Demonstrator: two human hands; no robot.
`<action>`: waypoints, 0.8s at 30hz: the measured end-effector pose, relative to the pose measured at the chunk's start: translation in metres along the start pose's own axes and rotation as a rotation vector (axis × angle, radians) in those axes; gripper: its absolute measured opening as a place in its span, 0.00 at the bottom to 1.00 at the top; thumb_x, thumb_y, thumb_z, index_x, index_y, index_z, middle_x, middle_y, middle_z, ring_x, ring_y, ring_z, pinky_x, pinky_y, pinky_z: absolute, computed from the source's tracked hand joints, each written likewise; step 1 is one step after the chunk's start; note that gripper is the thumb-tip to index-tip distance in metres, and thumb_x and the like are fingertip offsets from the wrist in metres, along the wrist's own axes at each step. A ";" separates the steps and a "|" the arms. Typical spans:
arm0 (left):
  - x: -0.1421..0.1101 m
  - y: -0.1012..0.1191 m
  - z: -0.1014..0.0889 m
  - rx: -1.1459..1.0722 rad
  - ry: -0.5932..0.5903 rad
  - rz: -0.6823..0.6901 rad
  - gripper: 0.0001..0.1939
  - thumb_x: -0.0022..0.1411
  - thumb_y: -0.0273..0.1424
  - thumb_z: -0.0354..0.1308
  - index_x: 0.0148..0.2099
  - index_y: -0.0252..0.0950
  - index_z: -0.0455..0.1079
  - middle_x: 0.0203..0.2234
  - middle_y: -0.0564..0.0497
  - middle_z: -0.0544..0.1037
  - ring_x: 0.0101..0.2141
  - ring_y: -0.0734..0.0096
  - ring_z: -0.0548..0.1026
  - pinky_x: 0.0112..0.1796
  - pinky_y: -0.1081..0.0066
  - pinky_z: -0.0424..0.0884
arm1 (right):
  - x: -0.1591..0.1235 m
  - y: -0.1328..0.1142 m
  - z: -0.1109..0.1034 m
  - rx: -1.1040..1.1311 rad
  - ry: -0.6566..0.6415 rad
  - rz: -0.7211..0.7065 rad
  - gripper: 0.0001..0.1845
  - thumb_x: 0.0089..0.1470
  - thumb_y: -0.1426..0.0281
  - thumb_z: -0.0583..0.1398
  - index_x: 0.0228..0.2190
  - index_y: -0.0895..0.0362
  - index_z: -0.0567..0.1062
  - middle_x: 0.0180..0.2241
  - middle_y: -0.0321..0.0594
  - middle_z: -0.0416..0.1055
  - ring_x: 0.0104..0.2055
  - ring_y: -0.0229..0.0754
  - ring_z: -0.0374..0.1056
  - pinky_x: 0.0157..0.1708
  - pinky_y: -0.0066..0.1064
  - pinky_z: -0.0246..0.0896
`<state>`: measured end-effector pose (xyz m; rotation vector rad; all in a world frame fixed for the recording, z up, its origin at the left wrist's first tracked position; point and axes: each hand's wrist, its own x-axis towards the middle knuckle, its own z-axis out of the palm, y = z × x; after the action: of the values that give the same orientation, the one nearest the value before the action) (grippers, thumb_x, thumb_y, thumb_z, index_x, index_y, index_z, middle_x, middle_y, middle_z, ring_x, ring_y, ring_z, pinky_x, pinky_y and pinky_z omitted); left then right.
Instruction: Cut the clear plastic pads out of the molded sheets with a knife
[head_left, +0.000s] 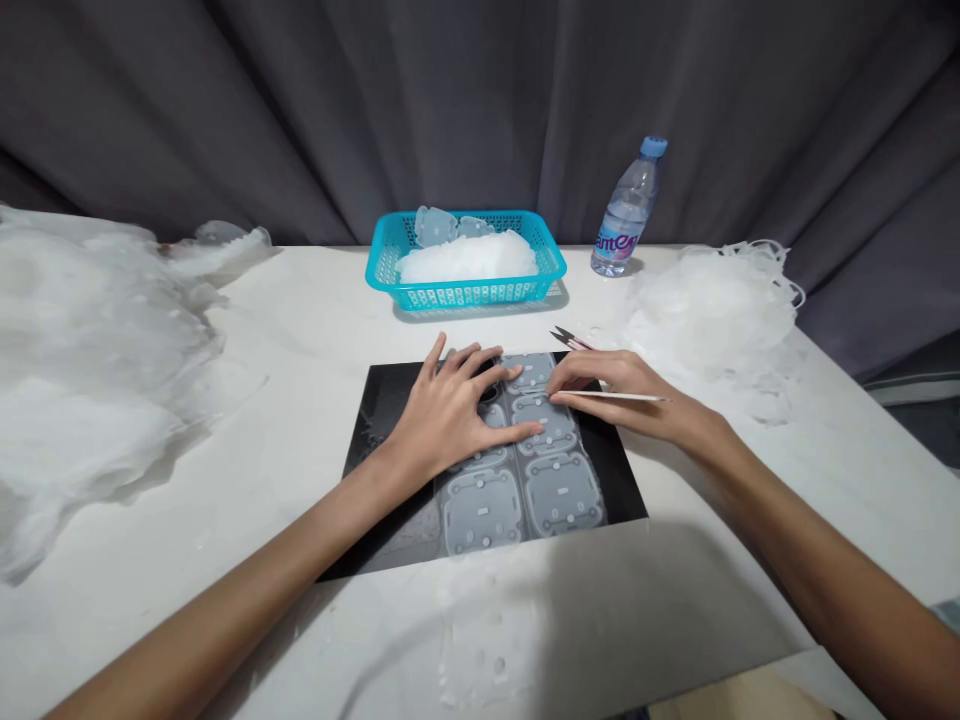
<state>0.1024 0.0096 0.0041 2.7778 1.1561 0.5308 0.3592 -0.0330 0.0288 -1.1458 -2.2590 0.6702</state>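
Observation:
A translucent moulded plastic sheet [564,492] with several rounded-square sections lies on a black mat [626,490] in front of me. My left hand [454,405] rests on the sheet with fingers spread, the thumb and index finger pressing the sections in the right column. Between the fingertips of my right hand [619,385] is a thin white stick-like tool [619,396]. Its working tip is at the sheet, near the gap between the upper two right sections, and is hidden by the fingers. Part of the sheet's upper left lies under my left hand.
Behind the mat stands a turquoise basket [465,296] holding white, translucent pieces. A water bottle [619,225] is right of it. Dark-tipped snips [570,339] lie beyond my right hand. Piles of translucent plastic flank the white table: a large one [90,360] left, plastic scraps [712,310] right.

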 end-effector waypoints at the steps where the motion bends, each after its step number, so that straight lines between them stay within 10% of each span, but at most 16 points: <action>1: 0.000 0.000 0.000 -0.004 0.001 -0.002 0.42 0.56 0.65 0.59 0.62 0.41 0.75 0.64 0.43 0.72 0.65 0.45 0.67 0.71 0.45 0.38 | 0.000 0.000 0.002 0.007 0.000 -0.011 0.09 0.68 0.64 0.58 0.40 0.54 0.77 0.41 0.40 0.79 0.42 0.44 0.74 0.47 0.35 0.64; 19: -0.001 -0.006 0.004 -0.184 -0.147 -0.105 0.32 0.69 0.56 0.52 0.65 0.43 0.67 0.70 0.46 0.63 0.71 0.50 0.53 0.69 0.47 0.47 | 0.006 0.002 0.035 -0.240 0.085 -0.141 0.14 0.71 0.66 0.53 0.53 0.55 0.72 0.52 0.49 0.73 0.57 0.50 0.70 0.56 0.43 0.65; 24: 0.003 -0.006 0.006 -0.212 -0.190 -0.156 0.45 0.65 0.58 0.55 0.74 0.41 0.51 0.71 0.43 0.59 0.72 0.49 0.50 0.69 0.47 0.46 | 0.017 0.006 0.040 -0.233 0.111 -0.136 0.15 0.72 0.68 0.50 0.49 0.58 0.75 0.48 0.50 0.73 0.53 0.50 0.70 0.54 0.43 0.66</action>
<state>0.1023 0.0163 -0.0020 2.4732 1.1853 0.3429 0.3286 -0.0238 -0.0014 -1.0923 -2.3389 0.2892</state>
